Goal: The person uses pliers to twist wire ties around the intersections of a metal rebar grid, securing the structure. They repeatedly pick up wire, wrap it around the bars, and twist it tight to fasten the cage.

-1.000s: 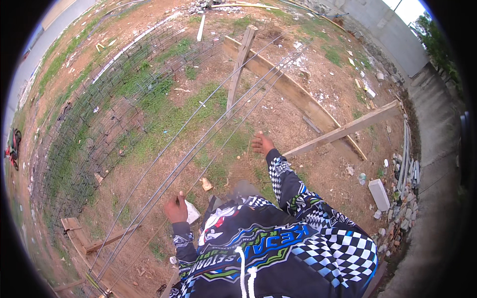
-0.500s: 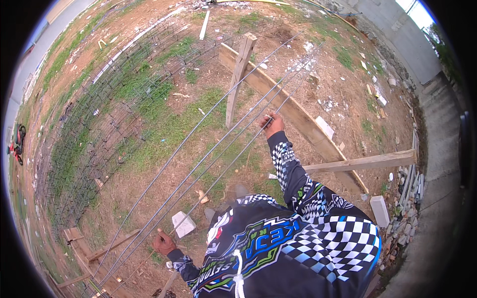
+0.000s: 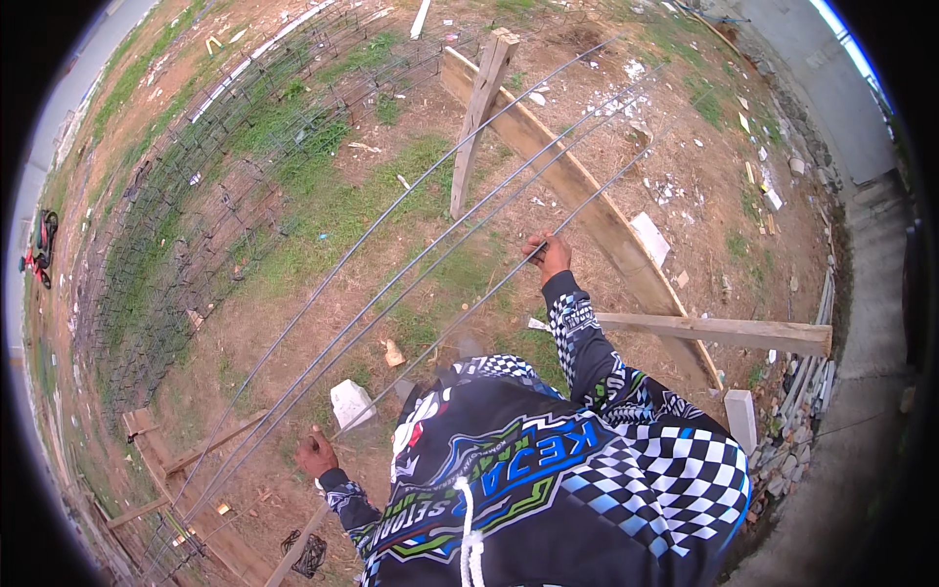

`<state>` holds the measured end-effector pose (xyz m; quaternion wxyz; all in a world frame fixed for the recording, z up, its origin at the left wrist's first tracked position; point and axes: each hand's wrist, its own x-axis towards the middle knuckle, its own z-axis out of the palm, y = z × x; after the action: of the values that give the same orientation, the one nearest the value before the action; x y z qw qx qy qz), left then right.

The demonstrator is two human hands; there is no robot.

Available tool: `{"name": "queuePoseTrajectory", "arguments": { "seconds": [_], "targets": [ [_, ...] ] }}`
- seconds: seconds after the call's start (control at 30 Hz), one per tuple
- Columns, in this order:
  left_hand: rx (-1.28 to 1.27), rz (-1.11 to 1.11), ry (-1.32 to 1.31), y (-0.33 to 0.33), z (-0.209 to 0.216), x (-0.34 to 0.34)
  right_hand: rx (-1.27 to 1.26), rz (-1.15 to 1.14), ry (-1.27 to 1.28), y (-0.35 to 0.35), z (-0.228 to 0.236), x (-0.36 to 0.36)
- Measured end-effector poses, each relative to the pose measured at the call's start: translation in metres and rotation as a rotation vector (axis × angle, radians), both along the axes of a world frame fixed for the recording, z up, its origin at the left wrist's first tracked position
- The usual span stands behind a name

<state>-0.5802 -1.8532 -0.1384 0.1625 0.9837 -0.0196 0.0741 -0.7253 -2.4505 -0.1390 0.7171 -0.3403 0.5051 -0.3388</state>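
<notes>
Several long, thin steel rods (image 3: 344,256) run side by side on a slant from lower left to upper right in front of me. The nearest steel rod (image 3: 460,318) stands apart from the others, bowing slightly toward me. My right hand (image 3: 548,254) is closed round this rod, a little short of the long plank. Farther down the same rod, at the lower left, is my left hand (image 3: 315,454); its fingers are curled at the rod, partly hiding it. A white block (image 3: 352,404) lies on the ground just beyond my left hand.
A long plank on edge (image 3: 587,215) with a wooden post (image 3: 482,122) supports the far side. A beam (image 3: 724,333) juts out at right. Wooden framing (image 3: 181,479) is at lower left. A wire-tied steel mesh (image 3: 166,284) covers the ground at left. Rubble (image 3: 792,440) lies at right.
The nearest rod has shifted toward me, widening its gap from the others. My right hand has moved slightly right with it. My view has also tilted a little.
</notes>
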Motion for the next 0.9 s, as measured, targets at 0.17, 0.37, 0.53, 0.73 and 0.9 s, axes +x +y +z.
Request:
{"name": "queuePoseTrajectory", "arguments": {
  "seconds": [0.17, 0.37, 0.53, 0.73, 0.9],
  "targets": [
    [-0.069, 0.024, 0.021, -0.004, 0.008, 0.003, -0.024, -0.017, -0.039, 0.003, -0.003, -0.008],
    [-0.236, -0.026, 0.194, -0.018, 0.032, 0.003, 0.100, 0.017, -0.218, 0.003, -0.010, -0.001],
    [-0.246, -0.328, -0.170, -0.084, 0.049, 0.017, 0.151, 0.014, -0.379, 0.012, -0.002, 0.015],
    [-0.056, -0.433, 0.110, -0.149, 0.055, 0.036, 0.236, 0.006, -0.454, 0.023, -0.002, 0.029],
    [-0.102, -0.586, -0.120, -0.192, 0.060, 0.047, 0.268, 0.016, -0.459, 0.030, -0.011, 0.026]
  ]
}}
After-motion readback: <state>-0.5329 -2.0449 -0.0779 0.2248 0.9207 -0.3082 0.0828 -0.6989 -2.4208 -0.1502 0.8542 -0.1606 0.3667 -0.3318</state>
